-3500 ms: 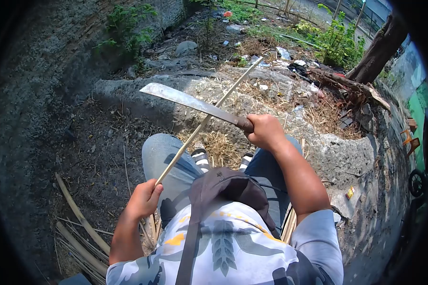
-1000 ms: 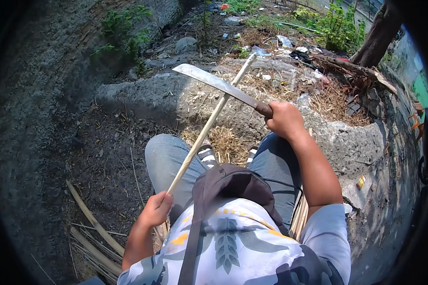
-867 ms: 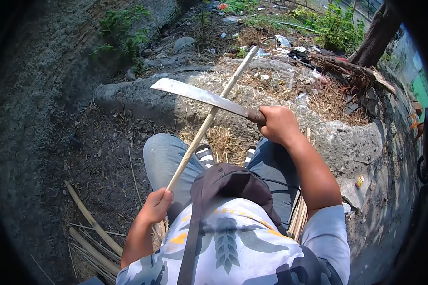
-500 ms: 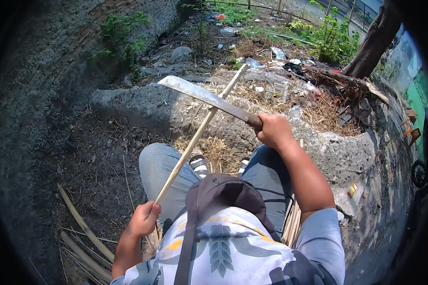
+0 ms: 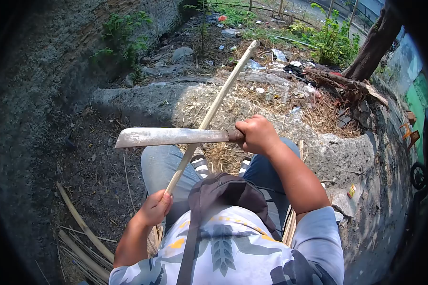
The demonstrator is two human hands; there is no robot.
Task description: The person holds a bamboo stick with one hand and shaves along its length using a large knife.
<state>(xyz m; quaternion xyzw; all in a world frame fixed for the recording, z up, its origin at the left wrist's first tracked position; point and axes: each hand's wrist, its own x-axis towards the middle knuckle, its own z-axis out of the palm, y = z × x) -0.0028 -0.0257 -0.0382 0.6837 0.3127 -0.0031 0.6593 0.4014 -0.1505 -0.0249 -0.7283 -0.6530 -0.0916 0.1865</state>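
My right hand (image 5: 256, 135) is closed around the wrapped handle of a machete (image 5: 171, 136). The broad, worn blade points left and lies level across a pale wooden stick (image 5: 218, 100), right over it near its middle. In my left hand (image 5: 155, 208) the lower end of that stick is gripped, thumb on top. From there the stick slants up and away to the right, its far end standing out over the ground ahead. Both hands are in front of my knees, with a dark bag (image 5: 228, 192) strapped across my body.
Split strips (image 5: 83, 223) lie on the ground at my left, and more pale sticks (image 5: 290, 228) lean by my right hip. Ahead runs a low concrete ledge (image 5: 133, 104) strewn with shavings. A rough wall (image 5: 38, 85) rises at left; a tree trunk (image 5: 375, 45) stands at right.
The machete has come down the stick toward me, its blade turning from slanted to level. My left hand has risen slightly, and the stick's far end reaches higher.
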